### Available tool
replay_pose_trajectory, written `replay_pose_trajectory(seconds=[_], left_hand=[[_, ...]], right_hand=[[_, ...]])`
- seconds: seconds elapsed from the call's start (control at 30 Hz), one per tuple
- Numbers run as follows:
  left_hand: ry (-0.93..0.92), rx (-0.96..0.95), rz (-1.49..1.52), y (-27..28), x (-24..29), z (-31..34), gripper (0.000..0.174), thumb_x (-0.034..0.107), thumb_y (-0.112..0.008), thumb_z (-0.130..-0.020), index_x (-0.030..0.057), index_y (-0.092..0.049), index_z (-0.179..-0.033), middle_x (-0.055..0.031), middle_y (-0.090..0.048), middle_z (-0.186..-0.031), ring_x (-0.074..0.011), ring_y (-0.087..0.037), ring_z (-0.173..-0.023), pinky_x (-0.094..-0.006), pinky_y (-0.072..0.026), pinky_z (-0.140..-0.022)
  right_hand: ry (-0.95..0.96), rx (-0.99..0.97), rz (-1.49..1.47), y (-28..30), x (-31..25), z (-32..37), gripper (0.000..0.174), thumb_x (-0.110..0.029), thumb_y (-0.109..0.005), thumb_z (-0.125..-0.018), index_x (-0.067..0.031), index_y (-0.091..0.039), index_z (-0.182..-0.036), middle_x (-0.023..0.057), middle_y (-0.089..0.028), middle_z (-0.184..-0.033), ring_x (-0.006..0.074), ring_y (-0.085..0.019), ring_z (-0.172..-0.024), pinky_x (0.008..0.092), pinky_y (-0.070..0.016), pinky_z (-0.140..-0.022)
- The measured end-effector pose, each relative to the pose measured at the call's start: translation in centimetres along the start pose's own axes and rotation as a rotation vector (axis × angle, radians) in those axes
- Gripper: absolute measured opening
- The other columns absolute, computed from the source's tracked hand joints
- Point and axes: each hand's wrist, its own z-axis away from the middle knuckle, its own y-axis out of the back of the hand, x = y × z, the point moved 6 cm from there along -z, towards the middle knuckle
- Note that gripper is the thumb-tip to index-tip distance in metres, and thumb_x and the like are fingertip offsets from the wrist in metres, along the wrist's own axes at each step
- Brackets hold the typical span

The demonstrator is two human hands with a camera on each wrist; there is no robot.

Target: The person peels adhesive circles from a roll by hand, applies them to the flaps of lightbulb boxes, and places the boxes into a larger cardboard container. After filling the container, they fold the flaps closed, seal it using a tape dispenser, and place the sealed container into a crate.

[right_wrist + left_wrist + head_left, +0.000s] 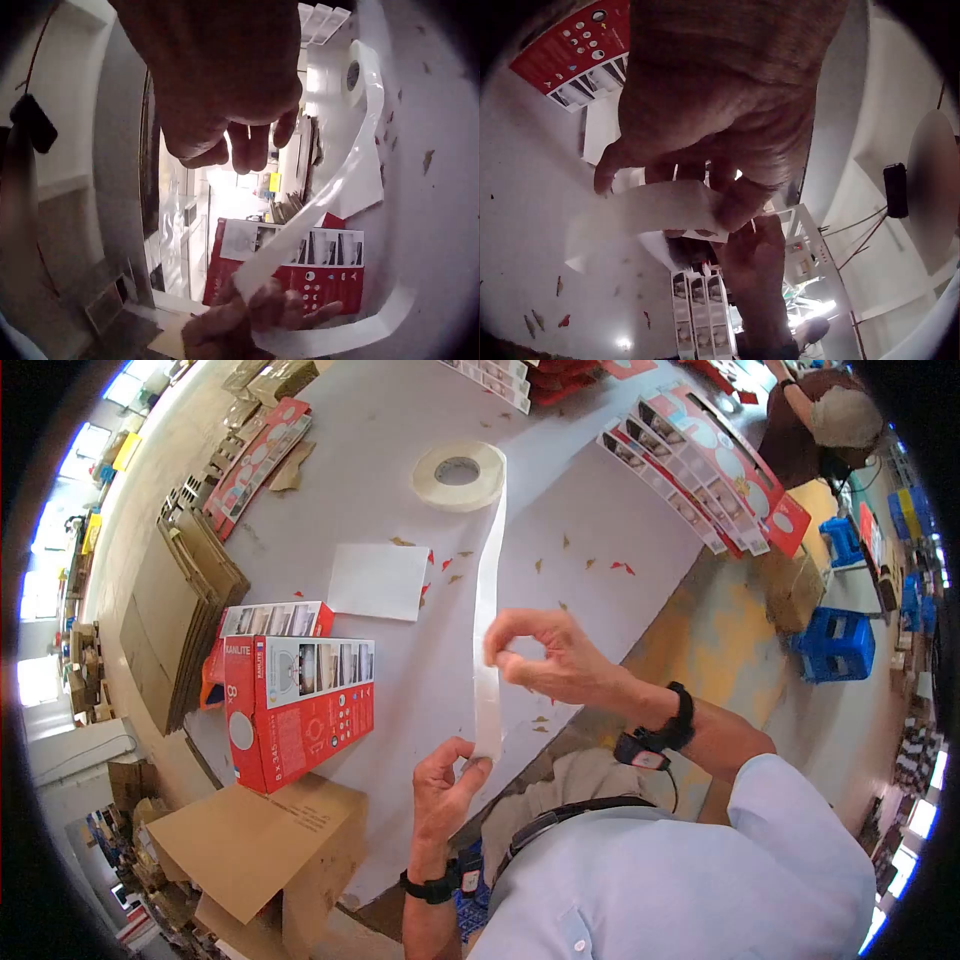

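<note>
A white strip of adhesive tape (487,580) runs from the tape roll (458,472) toward the person's body. My left hand (447,785) pinches the strip near its end between thumb and fingers; in the left wrist view a loose length of tape (622,214) curves out past the fingers. My right hand (555,655) hovers beside the strip, thumb and index finger bent toward each other in a ring. Its fingertips overlap the strip's edge in the head view. In the right wrist view, those fingers (247,150) show apart from the tape, which passes to their right.
Left on the table stands a red-and-white printed carton (315,710), near a white sheet (380,582). Flattened cardboard (180,620) leans at the left edge, above an open brown box (270,840). Printed cartons (700,470) lie far right; another person (820,420) works beyond.
</note>
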Motion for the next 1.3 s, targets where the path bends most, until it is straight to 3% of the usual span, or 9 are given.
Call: replay_pose_trajectory(seconds=[0.1, 0.2, 0.3, 0.6, 0.7, 0.9, 1.1, 1.2, 1.3], left_hand=[[0.014, -0.038, -0.008, -0.5, 0.6, -0.1, 0.008, -0.002, -0.066, -0.087, 0.0013, -0.068, -0.094, 0.0015, -0.062, -0.089, -0.0075, -0.054, -0.084, -0.0236, -0.0429, -0.076], [-0.101, -0.067, -0.030, -0.8, 2.0, -0.3, 0.012, -0.003, -0.067, -0.085, 0.0009, -0.067, -0.096, -0.0016, -0.063, -0.094, -0.0102, -0.055, -0.088, -0.0258, -0.0432, -0.080], [-0.078, 0.006, -0.066, -0.2, 1.4, -0.5, 0.014, -0.002, -0.068, -0.084, -0.0001, -0.067, -0.098, -0.0052, -0.063, -0.104, -0.0130, -0.056, -0.096, -0.0282, -0.0435, -0.086], [-0.444, 0.406, -0.487, -1.5, 4.1, -1.8, 0.026, 0.006, -0.075, -0.078, 0.0031, -0.071, -0.104, -0.0108, -0.061, -0.106, -0.0257, -0.057, -0.102, -0.0359, -0.0456, -0.093], [-0.439, 0.480, -0.649, -2.0, 4.6, -1.6, 0.030, 0.004, -0.074, -0.078, 0.0033, -0.071, -0.107, -0.0102, -0.060, -0.112, -0.0225, -0.058, -0.100, -0.0341, -0.0458, -0.093], [-0.206, 0.352, -0.357, -2.2, 3.7, -2.1, 0.029, 0.003, -0.074, -0.080, -0.0010, -0.069, -0.109, -0.0081, -0.063, -0.096, -0.0172, -0.061, -0.086, -0.0308, -0.0504, -0.081], [-0.272, 0.314, -0.118, -2.0, 2.4, -2.0, 0.030, 0.007, -0.073, -0.088, -0.0063, -0.064, -0.113, -0.0036, -0.065, -0.093, -0.0118, -0.061, -0.084, -0.0263, -0.0507, -0.078], [-0.200, 0.321, -0.134, -2.1, 1.9, -2.0, 0.030, 0.008, -0.073, -0.089, -0.0051, -0.064, -0.115, -0.0035, -0.065, -0.095, -0.0105, -0.061, -0.085, -0.0254, -0.0508, -0.077], [-0.190, 0.324, -0.110, -2.4, 1.8, -2.0, 0.030, 0.008, -0.072, -0.090, -0.0043, -0.064, -0.116, -0.0040, -0.065, -0.095, -0.0103, -0.061, -0.086, -0.0254, -0.0510, -0.078]], right_hand=[[0.440, -0.052, 0.162, -2.8, 0.6, -2.4, 0.007, -0.004, -0.060, -0.082, -0.0029, -0.060, -0.089, 0.0059, -0.061, -0.072, 0.0150, -0.058, -0.068, 0.0299, -0.0490, -0.069], [0.371, -0.323, 0.264, -5.0, 2.5, -3.7, 0.007, -0.004, -0.059, -0.083, -0.0035, -0.055, -0.089, 0.0094, -0.056, -0.065, 0.0218, -0.053, -0.057, 0.0338, -0.0463, -0.058], [0.300, -0.340, 0.358, -5.2, 2.3, -3.8, 0.007, -0.004, -0.059, -0.084, -0.0036, -0.053, -0.088, 0.0097, -0.051, -0.059, 0.0246, -0.046, -0.051, 0.0368, -0.0422, -0.052], [0.158, -0.211, 0.325, -3.8, 2.1, -4.1, 0.007, -0.003, -0.055, -0.087, -0.0046, -0.055, -0.094, -0.0003, -0.044, -0.054, 0.0065, -0.036, -0.052, 0.0292, -0.0332, -0.047], [0.133, -0.220, 0.302, -3.8, 1.8, -3.9, 0.006, -0.003, -0.055, -0.087, -0.0041, -0.055, -0.093, -0.0012, -0.044, -0.053, 0.0067, -0.035, -0.050, 0.0288, -0.0327, -0.046], [0.188, -0.213, 0.286, -4.2, 1.7, -3.8, 0.006, -0.002, -0.054, -0.087, -0.0040, -0.055, -0.093, -0.0012, -0.043, -0.052, 0.0069, -0.035, -0.050, 0.0280, -0.0329, -0.046], [0.208, -0.227, 0.424, -4.5, 1.8, -3.6, 0.010, -0.007, -0.061, -0.086, -0.0048, -0.055, -0.094, 0.0091, -0.054, -0.056, 0.0198, -0.050, -0.046, 0.0348, -0.0424, -0.048], [0.330, -0.189, 0.460, -4.9, 1.7, -3.2, 0.010, -0.004, -0.059, -0.086, -0.0049, -0.055, -0.095, 0.0068, -0.052, -0.054, 0.0160, -0.045, -0.045, 0.0315, -0.0399, -0.046], [0.311, -0.195, 0.511, -5.1, 2.0, -3.0, 0.012, -0.009, -0.062, -0.085, -0.0071, -0.055, -0.094, 0.0123, -0.059, -0.059, 0.0323, -0.061, -0.052, 0.0415, -0.0471, -0.051]])
